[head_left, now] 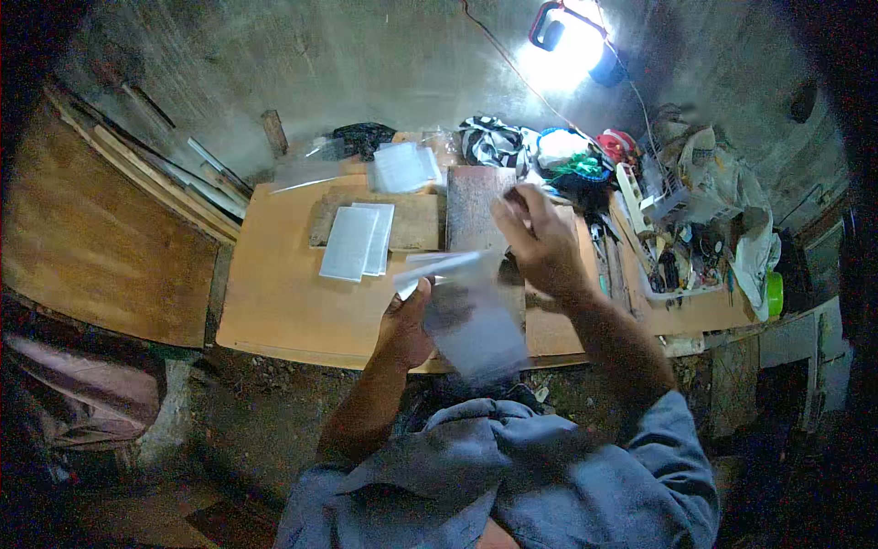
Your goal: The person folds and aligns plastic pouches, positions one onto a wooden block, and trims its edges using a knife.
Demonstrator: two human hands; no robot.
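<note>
My left hand (407, 329) is closed around the edge of a clear plastic bag (476, 334), with the thumb on top. A folded white strip (434, 268) lies at the bag's upper edge, by the same thumb. The bag hangs tilted over the table's front edge. My right hand (544, 242) is raised to the right of the bag, apart from it, over a dark board. Its fingers are bent and smeared by motion, so whether they hold anything is unclear. White flat packets (352, 242) lie overlapping on a wooden block (421, 224) left of centre.
More translucent packets (402, 167) and clear plastic sheets (306, 174) lie at the table's (274, 302) back. A dark board (476, 201) sits in the middle. At right are cloths (498, 142) and a tray (681, 291) of tools. A bright lamp (572, 46) hangs above.
</note>
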